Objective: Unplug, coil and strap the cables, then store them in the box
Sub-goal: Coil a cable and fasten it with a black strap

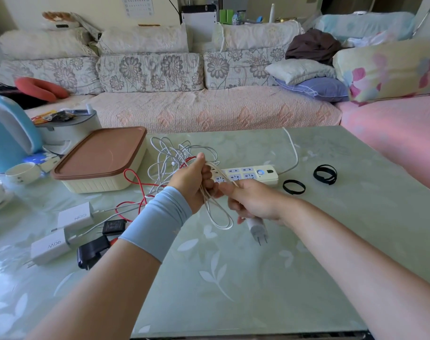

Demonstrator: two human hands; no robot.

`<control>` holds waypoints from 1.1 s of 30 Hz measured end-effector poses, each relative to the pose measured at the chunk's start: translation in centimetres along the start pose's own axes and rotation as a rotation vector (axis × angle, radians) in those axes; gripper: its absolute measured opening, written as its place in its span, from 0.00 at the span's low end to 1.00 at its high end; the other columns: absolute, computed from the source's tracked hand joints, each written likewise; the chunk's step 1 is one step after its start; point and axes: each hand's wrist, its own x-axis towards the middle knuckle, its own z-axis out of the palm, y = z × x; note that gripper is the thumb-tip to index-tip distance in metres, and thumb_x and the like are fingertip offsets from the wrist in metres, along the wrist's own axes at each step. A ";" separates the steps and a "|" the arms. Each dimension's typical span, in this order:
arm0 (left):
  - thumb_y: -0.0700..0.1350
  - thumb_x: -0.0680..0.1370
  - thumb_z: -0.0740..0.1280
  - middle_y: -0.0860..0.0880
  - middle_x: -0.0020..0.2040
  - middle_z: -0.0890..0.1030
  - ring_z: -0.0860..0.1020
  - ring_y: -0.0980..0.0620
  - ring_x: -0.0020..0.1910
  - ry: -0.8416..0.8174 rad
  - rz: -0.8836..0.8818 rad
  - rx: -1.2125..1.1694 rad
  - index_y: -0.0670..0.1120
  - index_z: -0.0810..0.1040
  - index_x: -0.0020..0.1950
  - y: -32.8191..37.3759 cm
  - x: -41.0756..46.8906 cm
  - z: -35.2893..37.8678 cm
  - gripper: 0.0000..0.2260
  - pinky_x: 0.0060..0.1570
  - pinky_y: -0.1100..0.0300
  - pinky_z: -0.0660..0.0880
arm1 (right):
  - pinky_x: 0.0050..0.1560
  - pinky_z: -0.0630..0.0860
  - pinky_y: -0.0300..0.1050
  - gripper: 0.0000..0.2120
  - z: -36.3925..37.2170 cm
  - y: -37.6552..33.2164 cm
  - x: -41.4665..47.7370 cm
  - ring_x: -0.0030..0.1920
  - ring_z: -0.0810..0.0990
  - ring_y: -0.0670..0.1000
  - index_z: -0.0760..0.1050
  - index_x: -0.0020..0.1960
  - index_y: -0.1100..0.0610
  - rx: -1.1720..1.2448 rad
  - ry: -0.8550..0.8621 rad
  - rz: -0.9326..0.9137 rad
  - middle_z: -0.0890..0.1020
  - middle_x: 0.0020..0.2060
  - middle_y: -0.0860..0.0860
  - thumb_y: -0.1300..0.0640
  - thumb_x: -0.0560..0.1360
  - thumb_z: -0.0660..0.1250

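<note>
My left hand (193, 179) grips a bunch of white cable loops (220, 214) that hang below it over the table. My right hand (252, 201) pinches a strand of the same cable and holds its white plug (258, 228), prongs pointing down. Behind the hands lies a white power strip (248, 174) with empty sockets. A tangle of white and red cables (174, 155) spreads to the left of it. Two black straps (293, 187) (325, 174) lie to the right of the strip. The cream box with a brown lid (101, 158) stands shut at the left.
White chargers (75, 217) (49, 247) and black adapters (92, 251) lie at the near left of the glass table (233, 278). A blue kettle (8, 133), a cup (22, 171) and a round tin stand at the far left. A sofa runs behind the table.
</note>
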 end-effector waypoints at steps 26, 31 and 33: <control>0.57 0.82 0.55 0.48 0.32 0.75 0.71 0.52 0.28 -0.213 0.025 -0.284 0.47 0.64 0.34 1.5 -1.3 -0.4 0.20 0.35 0.60 0.72 | 0.44 0.77 0.49 0.15 2.6 -0.2 0.0 0.27 0.65 0.48 0.66 0.41 0.56 0.216 -0.154 -0.050 0.63 0.26 0.48 0.52 0.85 0.54; 0.61 0.81 0.54 0.43 0.49 0.81 0.74 0.46 0.43 -0.329 -0.045 0.240 0.41 0.77 0.61 -0.6 -1.2 -1.8 0.27 0.52 0.54 0.70 | 0.34 0.73 0.45 0.15 1.9 0.3 0.3 0.26 0.66 0.49 0.66 0.41 0.56 0.443 -0.101 -0.008 0.62 0.26 0.50 0.50 0.84 0.55; 0.56 0.82 0.55 0.44 0.53 0.83 0.72 0.48 0.37 -0.345 -0.018 0.298 0.41 0.78 0.58 -1.6 -1.5 -1.1 0.21 0.43 0.56 0.70 | 0.31 0.71 0.45 0.16 1.6 0.6 0.3 0.26 0.66 0.50 0.67 0.40 0.56 0.463 -0.138 0.024 0.64 0.26 0.51 0.50 0.83 0.56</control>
